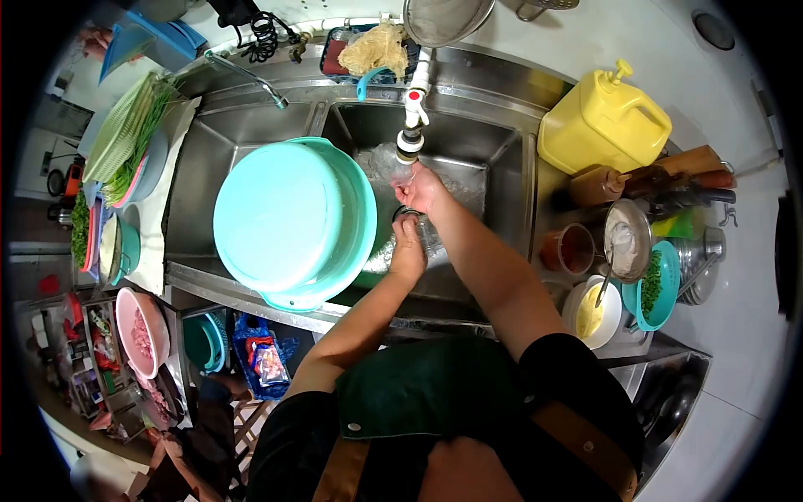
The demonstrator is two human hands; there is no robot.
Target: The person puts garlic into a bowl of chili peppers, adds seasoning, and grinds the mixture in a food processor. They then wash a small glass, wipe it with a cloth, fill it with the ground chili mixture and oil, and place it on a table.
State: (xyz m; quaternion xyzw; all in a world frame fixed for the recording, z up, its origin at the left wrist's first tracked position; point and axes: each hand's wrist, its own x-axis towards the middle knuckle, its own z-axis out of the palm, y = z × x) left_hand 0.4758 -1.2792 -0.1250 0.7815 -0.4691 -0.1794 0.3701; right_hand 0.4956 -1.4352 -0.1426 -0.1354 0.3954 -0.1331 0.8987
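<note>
Both of my hands are over the right basin of a steel sink (523, 180). My right hand (421, 189) is just under the white tap (411, 125), fingers curled, beside something clear that may be a bag or water; what it holds is too unclear to name. Below it, my left hand (408, 244) wraps round a clear glass or jar (429, 237) with a dark rim. Turquoise basins (280, 224) lie over the left part of the sink, just left of my left hand.
At the right stand a yellow jug (602, 121), a cup of red sauce (568, 249), a white bowl (592, 313) and a turquoise bowl of greens (661, 286). A second tap (251, 77) is upper left. Pink basin of meat (142, 333) and another person's arm (180, 468) are lower left.
</note>
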